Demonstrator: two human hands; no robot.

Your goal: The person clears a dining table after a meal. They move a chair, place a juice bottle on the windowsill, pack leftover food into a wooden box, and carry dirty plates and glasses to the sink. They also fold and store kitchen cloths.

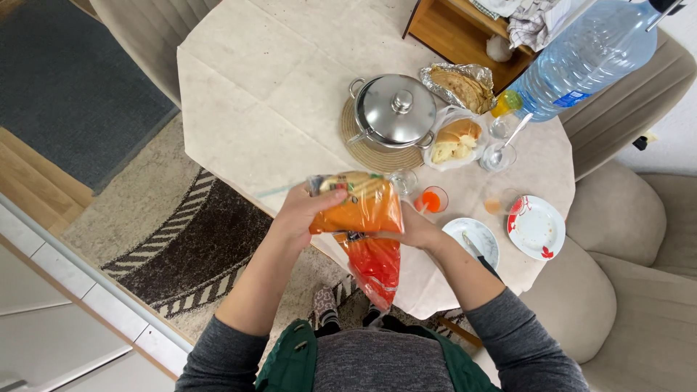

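Orange plastic bread bag [361,225] hangs at the frame's centre, above the bench [268,94] edge, gripped by the left hand [301,214] and right hand [417,231]; a lidded steel pot [396,110] sits beyond.

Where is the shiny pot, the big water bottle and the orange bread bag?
shiny pot [396,110]: head view, on its steel lid beside the knob.
big water bottle [592,54]: head view, on its clear blue side.
orange bread bag [361,212]: head view, on the orange wrapper between both hands.
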